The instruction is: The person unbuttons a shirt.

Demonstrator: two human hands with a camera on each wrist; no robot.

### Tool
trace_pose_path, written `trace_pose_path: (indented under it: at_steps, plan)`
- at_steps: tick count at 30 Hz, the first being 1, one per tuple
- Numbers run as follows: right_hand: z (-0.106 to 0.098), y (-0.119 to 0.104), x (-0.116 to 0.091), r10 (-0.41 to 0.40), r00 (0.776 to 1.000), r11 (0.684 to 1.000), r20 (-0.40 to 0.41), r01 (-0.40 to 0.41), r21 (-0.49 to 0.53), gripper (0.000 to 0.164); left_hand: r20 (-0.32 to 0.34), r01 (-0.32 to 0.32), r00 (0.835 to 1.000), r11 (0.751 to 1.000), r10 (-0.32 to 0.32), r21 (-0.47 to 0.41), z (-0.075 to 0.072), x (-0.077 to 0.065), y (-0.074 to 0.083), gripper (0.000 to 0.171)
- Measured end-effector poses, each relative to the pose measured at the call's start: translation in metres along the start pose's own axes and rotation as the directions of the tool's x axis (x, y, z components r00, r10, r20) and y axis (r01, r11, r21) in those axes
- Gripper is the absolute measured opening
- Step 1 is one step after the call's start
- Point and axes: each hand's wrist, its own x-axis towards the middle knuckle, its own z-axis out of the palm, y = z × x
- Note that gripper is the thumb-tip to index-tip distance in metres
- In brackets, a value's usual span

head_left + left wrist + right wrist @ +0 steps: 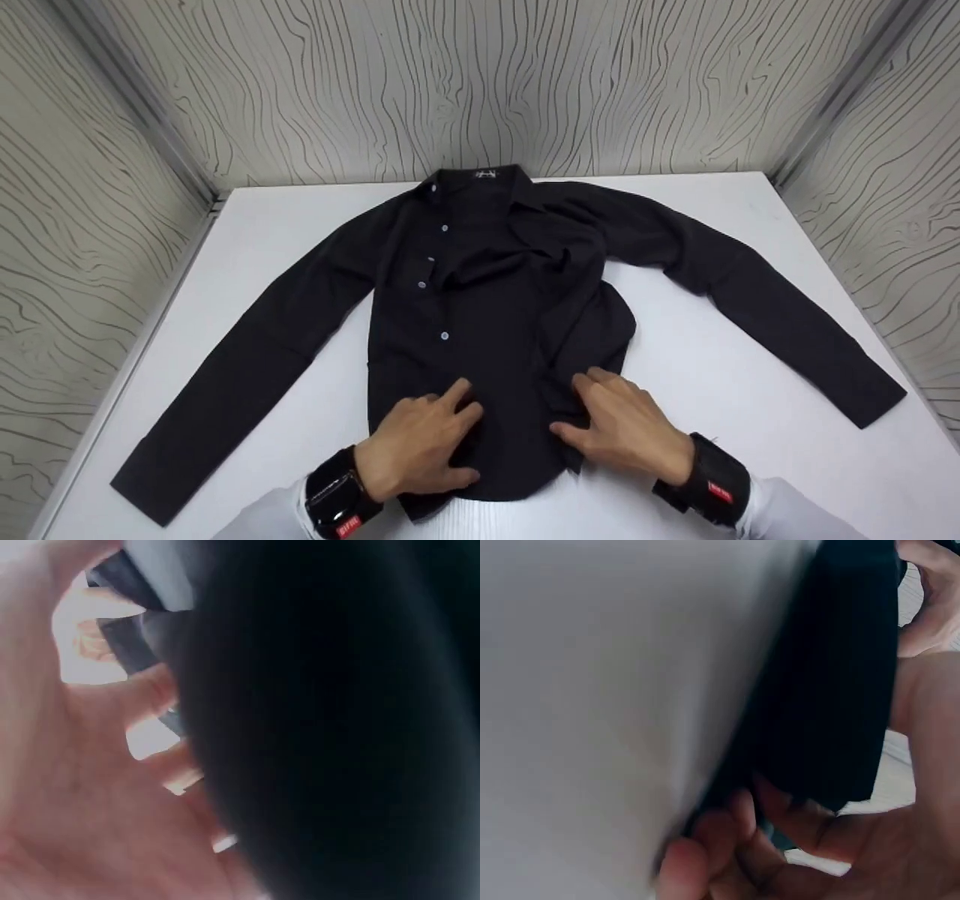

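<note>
A black long-sleeved button-up shirt lies spread on the table, collar at the far side and sleeves out to both sides. Its front is unbuttoned, and the right-hand panel looks bunched. Near the hem, my left hand rests on the left front panel, its thumb apart from the fingers. In the left wrist view, dark cloth hides some fingertips. Across the hem, my right hand pinches the edge of the right front panel between thumb and fingers. The right wrist view shows these fingers curled at the dark cloth.
The white table reaches back to a wood-grain patterned wall. Similar panels with metal corner posts stand at left and right. Black bands circle both wrists. The right sleeve's cuff lies near the table's right side.
</note>
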Motion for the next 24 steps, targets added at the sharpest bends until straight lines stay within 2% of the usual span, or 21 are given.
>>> trace_pose_path:
  at_steps: [3,5,7,9,11,13,16,19,20,22,23,24]
  plan:
    - [0.006,0.0,-0.006,0.034,0.998,0.999,-0.045,-0.035,-0.04,0.052,0.021,0.065,0.998,0.991,-0.063,-0.117,0.0,-0.008,-0.01,0.06]
    - [0.009,0.001,-0.008,0.007,0.997,0.999,-0.079,-0.01,-0.036,0.037,0.015,0.087,0.996,0.975,-0.085,-0.203,0.0,-0.014,-0.019,0.044]
    - [0.008,0.002,-0.008,-0.028,0.997,1.0,-0.077,0.028,0.007,0.021,-0.003,0.088,0.996,0.953,-0.093,-0.291,-0.001,-0.019,-0.029,0.029]
    - [0.002,0.006,-0.008,-0.067,0.997,0.994,-0.027,0.069,0.083,0.02,-0.032,0.063,0.996,0.922,-0.081,-0.382,-0.003,-0.024,-0.04,0.022]
    - [-0.01,0.013,-0.007,-0.1,0.994,0.981,0.046,0.09,0.172,0.024,-0.069,0.037,0.995,0.884,-0.078,-0.465,-0.01,-0.033,-0.052,0.026]
    - [-0.03,0.023,-0.009,-0.141,0.981,0.966,0.135,0.106,0.236,0.026,-0.126,0.0,0.989,0.851,-0.078,-0.525,-0.021,-0.044,-0.064,0.032]
    - [-0.063,0.042,-0.022,-0.291,0.936,0.92,0.197,0.217,0.326,0.034,-0.205,-0.05,0.974,0.803,-0.091,-0.594,-0.042,-0.065,-0.078,0.043]
    - [-0.088,0.061,-0.04,-0.494,0.846,0.821,0.2,0.378,0.429,0.048,-0.249,-0.123,0.967,0.767,-0.05,-0.629,-0.06,-0.087,-0.088,0.052]
    - [-0.092,0.066,-0.046,-0.551,0.811,0.783,0.197,0.421,0.457,0.05,-0.237,-0.136,0.971,0.757,-0.026,-0.64,-0.064,-0.093,-0.091,0.053]
    - [-0.095,0.075,-0.056,-0.625,0.754,0.731,0.203,0.473,0.492,0.046,-0.192,-0.154,0.981,0.745,0.036,-0.648,-0.07,-0.103,-0.093,0.046]
    - [-0.094,0.078,-0.06,-0.646,0.736,0.716,0.203,0.492,0.494,0.041,-0.161,-0.152,0.985,0.744,0.061,-0.651,-0.071,-0.106,-0.094,0.039]
    - [-0.093,0.081,-0.064,-0.649,0.733,0.716,0.206,0.497,0.49,0.034,-0.134,-0.148,0.988,0.743,0.08,-0.652,-0.071,-0.108,-0.094,0.031]
